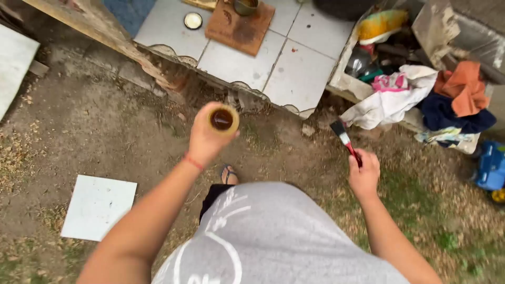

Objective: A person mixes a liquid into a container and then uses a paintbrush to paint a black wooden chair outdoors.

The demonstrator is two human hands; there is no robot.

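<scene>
Both hands are closed on what they carry. Left hand (206, 138) is wrapped around a small open cup (223, 119), fingers curled about its wall, the mouth facing up toward the camera and showing a dark brown liquid inside. The cup stands upright at the top of the fist, held out in front of the body above bare dirt ground (94, 131). A red cord sits on that wrist.

Right hand (364, 174) is clenched on the red handle of a paintbrush (345, 142). The handle's lower end is hidden inside the fist; the rest runs up and to the left out of the hand. Long axis: diagonal, from the fist at lower right to the bristles at upper left. The dark bristle head points away from the person, toward the edge of the tiled slab (294, 68), with a pale metal band between bristles and handle. Brush and cup are well apart, with no contact between them.

Surroundings: on the slab lie a brown board (236, 31) and a round lid (193, 20). A heap of cloths (415, 97), white, orange and dark blue, lies to the right of the brush. A loose white tile (97, 206) lies on the ground at lower left. A sandalled foot (228, 174) shows below the cup.
</scene>
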